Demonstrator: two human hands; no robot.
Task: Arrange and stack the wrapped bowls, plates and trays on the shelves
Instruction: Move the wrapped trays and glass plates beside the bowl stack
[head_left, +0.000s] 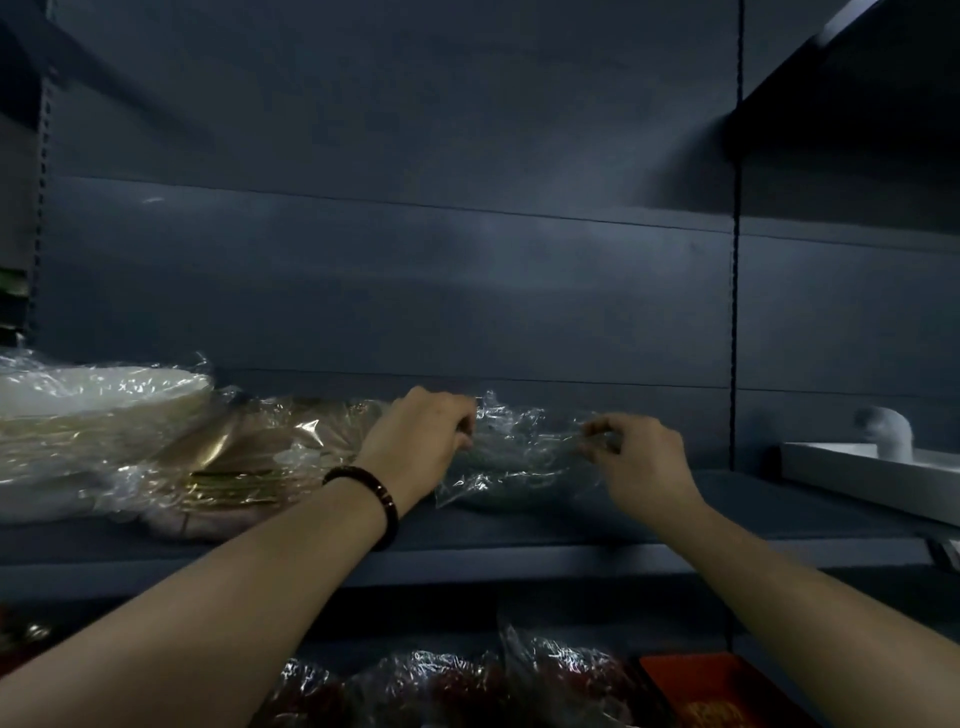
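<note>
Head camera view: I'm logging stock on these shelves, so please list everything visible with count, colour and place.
Shelf: one, dark grey, front.
Wrapped dark dish: one, clear film, on shelf, centre.
Wrapped gold plates: one stack, left of it.
Wrapped white dishes: one stack, far left.
Tray: one, white, right end.
Wrapped red items: several, below the shelf.
Box: one, orange-red, lower right.
Bracelet: one, dark, left wrist.
Left hand: grips the dish's film.
Right hand: pinches the film.

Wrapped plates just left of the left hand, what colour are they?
Gold and shiny: the wrapped plates. Best seen in the head view.
</note>
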